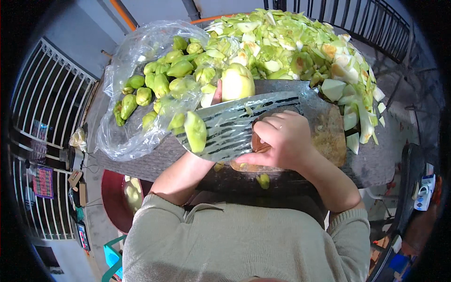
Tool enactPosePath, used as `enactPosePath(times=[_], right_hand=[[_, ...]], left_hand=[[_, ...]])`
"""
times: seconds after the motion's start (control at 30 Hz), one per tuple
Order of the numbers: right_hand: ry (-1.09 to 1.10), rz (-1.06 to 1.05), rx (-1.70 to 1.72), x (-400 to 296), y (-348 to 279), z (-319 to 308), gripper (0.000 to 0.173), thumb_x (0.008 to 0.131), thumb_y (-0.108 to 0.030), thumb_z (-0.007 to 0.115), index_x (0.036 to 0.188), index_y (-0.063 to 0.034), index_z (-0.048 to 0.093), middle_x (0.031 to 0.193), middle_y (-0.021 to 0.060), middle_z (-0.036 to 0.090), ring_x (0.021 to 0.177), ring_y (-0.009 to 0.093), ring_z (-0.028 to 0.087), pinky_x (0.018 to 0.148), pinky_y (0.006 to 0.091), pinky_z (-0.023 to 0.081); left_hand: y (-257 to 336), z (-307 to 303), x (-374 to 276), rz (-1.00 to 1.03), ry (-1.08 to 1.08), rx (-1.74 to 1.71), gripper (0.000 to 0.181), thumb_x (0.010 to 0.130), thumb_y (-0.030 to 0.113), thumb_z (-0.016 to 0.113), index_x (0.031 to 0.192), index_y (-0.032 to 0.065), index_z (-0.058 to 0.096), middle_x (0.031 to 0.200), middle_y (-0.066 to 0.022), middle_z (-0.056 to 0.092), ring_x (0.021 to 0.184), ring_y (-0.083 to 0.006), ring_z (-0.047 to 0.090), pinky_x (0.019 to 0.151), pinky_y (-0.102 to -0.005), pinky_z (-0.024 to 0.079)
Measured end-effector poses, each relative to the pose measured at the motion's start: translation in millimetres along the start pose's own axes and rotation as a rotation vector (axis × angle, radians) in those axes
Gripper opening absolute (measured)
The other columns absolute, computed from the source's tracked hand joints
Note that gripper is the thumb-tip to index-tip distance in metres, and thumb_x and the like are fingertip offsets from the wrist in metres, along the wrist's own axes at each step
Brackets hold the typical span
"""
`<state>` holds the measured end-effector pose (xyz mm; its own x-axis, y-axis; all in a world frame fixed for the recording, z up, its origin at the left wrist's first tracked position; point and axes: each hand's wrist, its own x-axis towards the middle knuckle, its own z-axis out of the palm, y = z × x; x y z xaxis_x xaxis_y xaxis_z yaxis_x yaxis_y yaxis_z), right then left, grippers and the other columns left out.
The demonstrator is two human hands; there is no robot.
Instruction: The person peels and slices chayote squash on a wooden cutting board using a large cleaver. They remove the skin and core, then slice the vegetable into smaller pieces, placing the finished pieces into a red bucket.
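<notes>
My right hand [282,139] is closed around the brown handle of a broad slicer with a wide metal blade [225,127], held across the middle of the view. A green slice of peel [196,132] clings to the blade's left end. Behind the blade, my left hand [217,92] holds a partly peeled, pale chayote [239,83]; mostly one finger shows and the rest is hidden. Under my right hand lies a worn wooden cutting board [327,137]. Whole green chayotes [161,84] lie on and about a clear plastic bag [123,148] to the left.
A large heap of peels and cut pieces [282,46] covers the table's back and right. The dark table [148,167] has a rounded front edge. A red basin [114,201] with pale pieces stands below at the left, near a teal stool [112,255]. A metal railing [370,31] stands behind.
</notes>
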<state>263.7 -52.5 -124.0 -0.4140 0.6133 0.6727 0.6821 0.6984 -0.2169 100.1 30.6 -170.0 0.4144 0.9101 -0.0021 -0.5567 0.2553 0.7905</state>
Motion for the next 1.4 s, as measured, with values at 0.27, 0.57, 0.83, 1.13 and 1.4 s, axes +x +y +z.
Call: enactPosePath(times=[0.27, 0.57, 0.83, 1.13, 1.4], right_hand=[[0.072, 0.758, -0.074, 2, 76, -27, 0.062, 0.081, -0.065, 0.055, 0.066, -0.004, 0.06, 0.054, 0.0105, 0.054, 0.054, 0.028, 0.057, 0.054, 0.0392, 0.043], [0.068, 0.464, 0.164, 4, 26, -30, 0.041, 0.075, -0.037, 0.072, 0.066, -0.003, 0.051, 0.053, 0.0061, 0.042, 0.049, 0.016, 0.04, 0.046, 0.0303, 0.033], [0.035, 0.13, 0.141, 4, 3, -14, 0.048, 0.06, -0.048, 0.079, 0.061, -0.0094, 0.051, 0.056, 0.0057, 0.054, 0.053, 0.027, 0.056, 0.049, 0.034, 0.043], [0.032, 0.52, -0.083, 4, 53, -18, 0.058, 0.075, -0.059, 0.065, 0.059, -0.005, 0.052, 0.055, 0.0097, 0.054, 0.052, 0.027, 0.057, 0.05, 0.036, 0.043], [0.135, 0.667, 0.122, 7, 49, -37, 0.055, 0.077, -0.056, 0.066, 0.064, -0.0037, 0.055, 0.056, 0.0117, 0.055, 0.052, 0.027, 0.054, 0.05, 0.0353, 0.041]], left_hand=[[11, 27, -17, -0.347, -0.344, -0.358, 0.069, 0.085, 0.074, 0.029, 0.11, 0.016, 0.056, 0.092, -0.0097, 0.059, 0.068, -0.0236, 0.055, 0.053, -0.0331, 0.043], [12, 35, -14, -0.252, 0.198, -0.281, 0.065, 0.088, 0.065, 0.038, 0.12, 0.0109, 0.054, 0.106, -0.0107, 0.062, 0.083, -0.0239, 0.062, 0.063, -0.0386, 0.054], [-4, -1, 8, -0.128, -0.126, -0.444, 0.065, 0.086, 0.061, 0.051, 0.128, 0.0107, 0.047, 0.117, -0.0103, 0.056, 0.102, -0.0257, 0.057, 0.085, -0.0408, 0.05], [13, 12, -9, -0.304, -0.232, -0.46, 0.073, 0.082, 0.074, 0.04, 0.123, 0.0136, 0.049, 0.102, -0.0088, 0.056, 0.075, -0.0182, 0.052, 0.051, -0.0306, 0.043], [12, 28, -11, -0.19, -0.086, -0.359, 0.074, 0.082, 0.073, 0.04, 0.123, 0.0125, 0.05, 0.112, -0.0112, 0.056, 0.089, -0.024, 0.056, 0.068, -0.037, 0.046]])
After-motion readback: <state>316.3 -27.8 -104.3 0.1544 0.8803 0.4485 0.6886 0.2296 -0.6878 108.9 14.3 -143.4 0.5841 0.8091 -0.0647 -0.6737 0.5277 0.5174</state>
